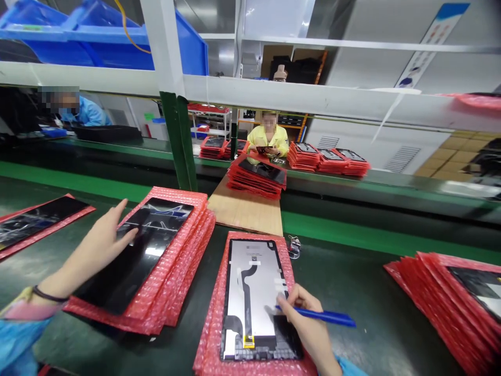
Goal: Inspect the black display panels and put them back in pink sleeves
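My left hand (100,241) reaches over a black, glossy screen panel (129,266) with its fingers stretched out and apart. Whether the fingertips touch the glass, I cannot tell. Beneath that panel is a stack of red bubble-wrap sheets (178,261). In front of me, a second screen panel (260,303) lies on red bubble wrap (211,318) with its silver back and dark flex cable facing up. My right hand (307,324) is closed around a slim blue pen-like stick (332,316) at this panel's right edge.
Another panel on red wrap (43,222) lies far left, and a red-wrapped stack (442,292) stands far right. A wooden board (246,211) bears more wrapped panels (256,177). Across the bench sits a person in yellow (268,137). A green-wrapped post (180,141) rises beyond my left hand.
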Tool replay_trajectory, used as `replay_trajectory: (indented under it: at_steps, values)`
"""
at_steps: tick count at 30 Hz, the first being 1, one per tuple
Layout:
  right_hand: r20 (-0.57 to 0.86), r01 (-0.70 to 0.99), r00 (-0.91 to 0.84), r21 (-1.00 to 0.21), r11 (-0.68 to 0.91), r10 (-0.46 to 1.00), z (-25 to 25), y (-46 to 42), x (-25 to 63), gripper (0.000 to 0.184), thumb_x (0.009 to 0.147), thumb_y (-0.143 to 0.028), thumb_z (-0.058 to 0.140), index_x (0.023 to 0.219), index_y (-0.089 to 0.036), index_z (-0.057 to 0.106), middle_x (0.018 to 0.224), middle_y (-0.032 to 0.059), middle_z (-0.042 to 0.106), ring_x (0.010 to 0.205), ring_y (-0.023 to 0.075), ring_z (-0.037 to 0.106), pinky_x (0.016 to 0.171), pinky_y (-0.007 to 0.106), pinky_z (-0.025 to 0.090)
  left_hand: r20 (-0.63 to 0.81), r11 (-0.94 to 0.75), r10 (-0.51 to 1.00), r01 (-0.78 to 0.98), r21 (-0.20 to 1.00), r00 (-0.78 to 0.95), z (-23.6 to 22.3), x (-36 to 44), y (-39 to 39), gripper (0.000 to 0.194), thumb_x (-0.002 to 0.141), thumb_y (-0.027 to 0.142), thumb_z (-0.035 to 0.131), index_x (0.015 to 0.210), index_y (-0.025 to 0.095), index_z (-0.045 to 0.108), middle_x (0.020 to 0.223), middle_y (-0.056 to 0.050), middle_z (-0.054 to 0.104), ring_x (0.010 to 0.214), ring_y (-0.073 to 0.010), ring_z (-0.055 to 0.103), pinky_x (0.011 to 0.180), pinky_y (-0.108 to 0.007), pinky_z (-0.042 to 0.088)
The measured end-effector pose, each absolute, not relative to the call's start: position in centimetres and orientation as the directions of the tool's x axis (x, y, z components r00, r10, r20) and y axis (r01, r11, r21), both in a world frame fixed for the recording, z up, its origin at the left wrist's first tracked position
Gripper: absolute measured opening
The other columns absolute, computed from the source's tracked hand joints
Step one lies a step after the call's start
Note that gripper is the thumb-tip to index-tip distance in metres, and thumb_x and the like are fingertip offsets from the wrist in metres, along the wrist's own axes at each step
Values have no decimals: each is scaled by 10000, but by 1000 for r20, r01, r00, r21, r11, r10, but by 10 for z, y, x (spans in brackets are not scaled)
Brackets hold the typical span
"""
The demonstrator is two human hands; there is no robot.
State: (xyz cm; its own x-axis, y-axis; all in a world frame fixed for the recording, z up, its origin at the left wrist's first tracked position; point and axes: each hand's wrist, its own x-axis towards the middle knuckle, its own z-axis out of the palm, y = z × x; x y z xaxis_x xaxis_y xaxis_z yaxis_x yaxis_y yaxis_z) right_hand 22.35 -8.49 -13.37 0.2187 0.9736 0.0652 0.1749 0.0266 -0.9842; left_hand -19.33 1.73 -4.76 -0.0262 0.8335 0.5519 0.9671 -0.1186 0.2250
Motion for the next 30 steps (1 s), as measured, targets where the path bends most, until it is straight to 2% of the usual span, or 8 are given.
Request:
replay_trajectory:
  at_steps: [5, 7, 9, 12, 15, 21, 26, 30]
  values:
    - [91, 338, 198, -941, 19, 976, -135, -85, 220, 388, 674, -406, 611, 479, -248, 315, 454, -65, 313, 467, 109, 302, 500, 270, 233, 459, -401, 884, 653, 642, 91, -51, -109, -28, 468, 899, 363, 522, 1336, 207, 466, 1410, -89, 522, 1335, -256, 439, 1140, -403, 291]
    - [102, 381, 191, -924, 22, 976, -134, -85, 220, 368, 670, -393, 580, 482, -252, 298, 458, -66, 297, 470, 109, 292, 505, 273, 225, 253, -315, 946, 406, 858, 201, -61, -78, -42, 408, 878, 342, 569, 1273, 242, 538, 1361, -79, 565, 1279, -256, 497, 1111, -387, 332]
    - [110, 408, 187, -913, 24, 976, -133, -86, 220, 355, 673, -391, 555, 486, -255, 286, 461, -67, 286, 471, 109, 282, 507, 275, 222, 29, -64, 954, 109, 992, 298, -71, -56, -49, 387, 826, 314, 630, 1200, 222, 590, 1245, -104, 628, 1180, -275, 565, 1018, -398, 426]
    - [115, 422, 182, -906, 28, 977, -132, -86, 219, 350, 662, -381, 549, 488, -256, 272, 462, -72, 263, 467, 107, 266, 508, 277, 215, -231, 302, 905, -156, 941, 357, -83, -37, -51, 367, 716, 197, 701, 1078, 185, 639, 1062, -101, 675, 1083, -272, 598, 930, -392, 462]
    - [113, 406, 180, -913, 31, 977, -132, -86, 219, 342, 647, -366, 558, 482, -254, 279, 451, -74, 266, 457, 104, 263, 508, 278, 210, -353, 458, 866, -279, 844, 354, -92, -30, -51, 325, 688, 135, 699, 1008, 168, 655, 1017, -90, 681, 1052, -241, 603, 946, -373, 431]
    - [83, 266, 211, -964, 25, 974, -136, -83, 223, 368, 645, -352, 620, 472, -247, 314, 463, -70, 296, 475, 105, 278, 502, 266, 220, -456, 570, 817, -370, 734, 354, -97, -26, -49, 329, 634, 39, 671, 946, 140, 653, 995, -95, 700, 1028, -204, 625, 961, -337, 412]
    - [15, 33, 208, -999, 8, 978, -143, -81, 226, 459, 727, -505, 666, 512, -240, 358, 450, -75, 338, 449, 98, 300, 486, 255, 297, -521, 599, 801, -365, 713, 295, -90, -24, -42, 319, 665, 69, 670, 971, 147, 619, 840, -63, 713, 777, -164, 663, 808, -319, 474]
    - [-44, -134, 193, -991, -19, 980, -145, -83, 225, 502, 734, -584, 681, 550, -224, 384, 452, -95, 300, 432, 70, 217, 439, 221, 217, -436, 552, 824, -334, 764, 363, -83, -8, -34, 273, 643, 91, 712, 905, 128, 646, 827, -75, 728, 738, -169, 666, 720, -280, 480]
